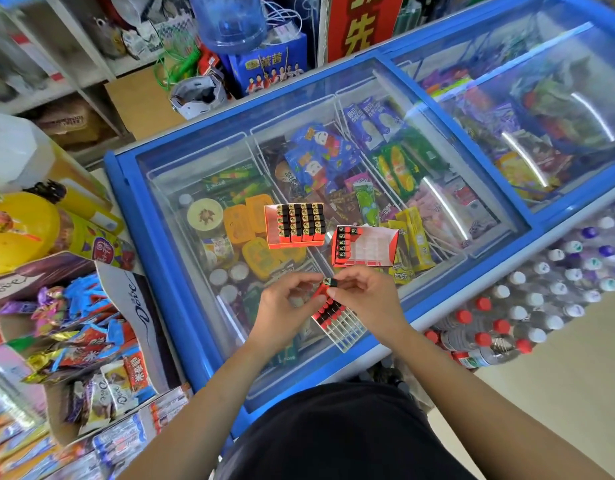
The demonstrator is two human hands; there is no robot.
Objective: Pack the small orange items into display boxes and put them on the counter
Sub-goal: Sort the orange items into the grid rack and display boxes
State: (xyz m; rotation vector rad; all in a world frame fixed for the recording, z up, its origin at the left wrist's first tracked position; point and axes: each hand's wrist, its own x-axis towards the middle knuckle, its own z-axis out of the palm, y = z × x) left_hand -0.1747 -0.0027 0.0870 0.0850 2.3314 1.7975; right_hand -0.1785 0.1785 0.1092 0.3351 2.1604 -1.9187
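1. Both hands up over the glass worktop (195, 188) of the blue freezer, meeting on one small orange item (326, 287) with a black cap.
2. Left hand (285, 308) pinching the orange body from the side; right hand (363, 299) closed on the capped end with fingertips. Both grips grasping the same piece, neither released.
3. Just beneath, a white plastic tray (340, 323) lying flat on the glass, a short row of orange-and-black pieces at its far end, the near slots bare.
4. Beyond the hands, two orange display boxes on the glass: the full box (294, 225) packed in neat rows, caps up; the part-filled box (364, 245) just to its right, one column along its left side, the rest showing white lining.
5. Looks: slim orange body, glossy, black top with a small gold-and-green mark; likely hard, light and a bit slippery.
6. Probably mid-task: one box done, the second barely begun.
7. To do this step well: hold by the body, not the cap; turn cap-up to match the packed rows; carry across to the part-filled box and drop into the next free slot beside the existing column, pressing down square.
8. Worth steadying the box with the spare hand, since light card on smooth glass may slide.
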